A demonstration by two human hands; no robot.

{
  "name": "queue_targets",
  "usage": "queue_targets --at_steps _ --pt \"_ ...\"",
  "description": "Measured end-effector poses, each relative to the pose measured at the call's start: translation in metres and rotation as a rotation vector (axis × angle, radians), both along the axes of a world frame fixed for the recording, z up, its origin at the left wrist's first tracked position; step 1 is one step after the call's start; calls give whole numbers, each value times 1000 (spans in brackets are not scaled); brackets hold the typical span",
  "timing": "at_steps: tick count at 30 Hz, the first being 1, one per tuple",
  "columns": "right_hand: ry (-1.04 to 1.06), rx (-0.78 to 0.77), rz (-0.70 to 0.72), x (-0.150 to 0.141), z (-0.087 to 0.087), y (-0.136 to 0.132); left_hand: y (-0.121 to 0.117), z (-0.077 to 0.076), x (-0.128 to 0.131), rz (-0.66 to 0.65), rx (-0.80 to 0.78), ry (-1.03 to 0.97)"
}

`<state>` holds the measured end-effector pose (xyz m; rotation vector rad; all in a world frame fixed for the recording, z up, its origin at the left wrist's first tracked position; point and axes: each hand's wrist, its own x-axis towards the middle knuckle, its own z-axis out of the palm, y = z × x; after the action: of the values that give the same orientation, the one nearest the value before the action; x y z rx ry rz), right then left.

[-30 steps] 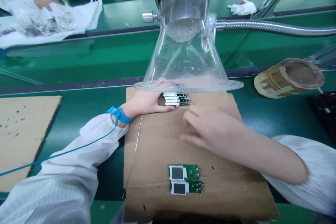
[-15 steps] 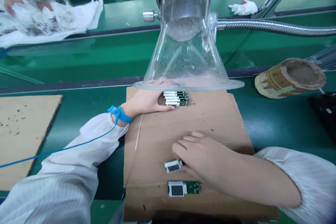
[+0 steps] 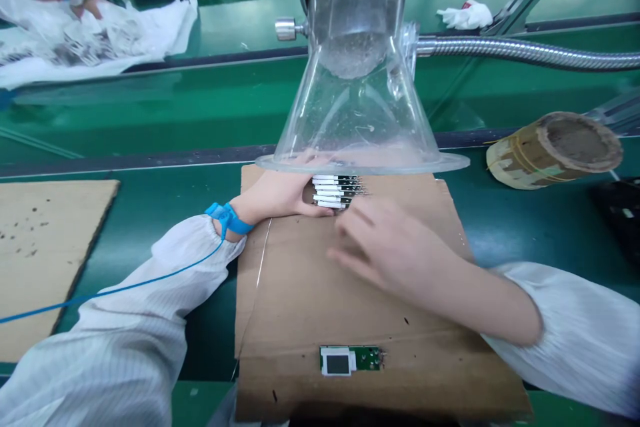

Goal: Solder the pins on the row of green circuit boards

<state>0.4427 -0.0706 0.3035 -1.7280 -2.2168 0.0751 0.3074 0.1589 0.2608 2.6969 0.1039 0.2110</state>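
Observation:
My left hand (image 3: 283,195) is wrapped around the left end of a row of small circuit boards (image 3: 327,190), its thumb along the near side. These boards stand on edge, white parts to the left and thin pins to the right. The transparent hood covers part of the fingers. At the near right corner of the row is my right hand (image 3: 385,237), blurred by motion, with thumb and fingers apart and nothing visible between them. Closer to me, a single green circuit board (image 3: 367,357) with a white-framed dark screen lies flat on the cardboard (image 3: 285,307).
A transparent funnel-shaped hood (image 3: 363,120) hangs low over the row, with a metal hose (image 3: 525,53) beside it. At right stands a brown cylinder (image 3: 555,150). Another cardboard sheet (image 3: 45,253) lies left. A blue wrist cord (image 3: 150,275) trails leftward. Another person's hands work behind.
My right hand has moved away from me to the row, and the small board it gripped is gone from its former spot. The row's near edge reaches slightly closer. My left hand stays put.

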Motion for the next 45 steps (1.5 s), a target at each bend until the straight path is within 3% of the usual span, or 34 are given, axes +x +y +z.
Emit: queue_targets --at_steps 3,5,12,20,22,24,29,33,37,39,43,45 --pt "105 -178 361 -31 7 -30 -1 2 0 1 3 12" --pt "86 -198 464 -47 3 -46 0 2 0 4 4 14" --pt "85 -236 466 -55 -15 -52 0 -1 0 33 10 46" --pt "260 -379 560 -33 8 -39 1 -1 1 -10 -2 4" --pt "274 -332 497 -19 7 -24 2 -2 0 -12 -13 1" --pt "282 -212 278 -4 -1 -6 4 -4 0 -15 -28 -2" --pt "73 109 155 26 -28 27 12 -11 2 -67 -63 -52" --pt "-65 158 -9 28 -38 31 12 -8 1 -100 -83 -38" --pt "-8 123 -195 30 -44 30 1 2 -2 -52 -8 24" --pt "57 95 -179 38 -45 31 -6 5 -2 -5 26 44" --pt "212 11 22 66 -45 33 -17 6 2 64 78 79" --pt "257 0 33 76 -44 34 -18 7 3 77 80 90"
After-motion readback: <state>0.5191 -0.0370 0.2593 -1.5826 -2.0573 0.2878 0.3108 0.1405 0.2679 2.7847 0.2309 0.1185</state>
